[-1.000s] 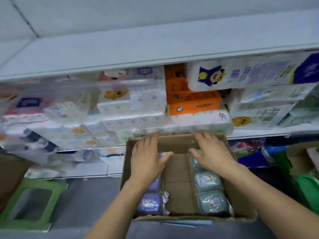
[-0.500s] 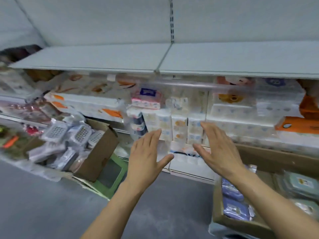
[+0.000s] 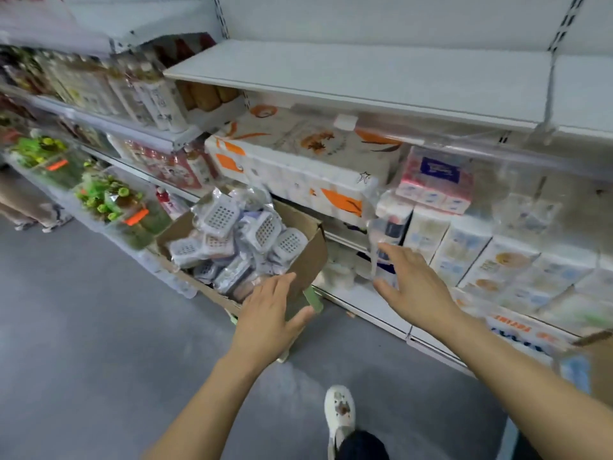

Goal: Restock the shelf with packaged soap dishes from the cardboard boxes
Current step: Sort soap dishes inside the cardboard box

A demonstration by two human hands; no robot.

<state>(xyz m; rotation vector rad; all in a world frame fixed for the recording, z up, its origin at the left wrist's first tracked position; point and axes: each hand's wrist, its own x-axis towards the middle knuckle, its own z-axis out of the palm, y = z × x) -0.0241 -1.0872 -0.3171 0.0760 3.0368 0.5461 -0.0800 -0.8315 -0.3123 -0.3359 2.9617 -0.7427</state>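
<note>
We see a cardboard box (image 3: 308, 257) left of centre in the frame, open at the top and tipped, its long axis running from lower left to upper right toward the shelves. It is heaped with soap dishes (image 3: 262, 230) in clear wrap, pale with perforated faces; they lie jumbled, most with their long axes slanting up toward the upper right, and some poke above the rim.

Our left hand (image 3: 268, 313) hangs at the centre of the frame, just over the box's near corner, fingers straight and spread, thumb out to the right, holding nothing; we cannot tell whether it touches the cardboard. Our right hand (image 3: 411, 287) is right of centre, in front of the lower shelf, fingers loosely extended toward the upper left, gripping nothing.

An empty white shelf (image 3: 365, 78) crosses the upper right. Under it sit tissue packs (image 3: 434, 180). A white shoe (image 3: 340, 413) shows at the bottom centre on the grey floor (image 3: 83, 343).
</note>
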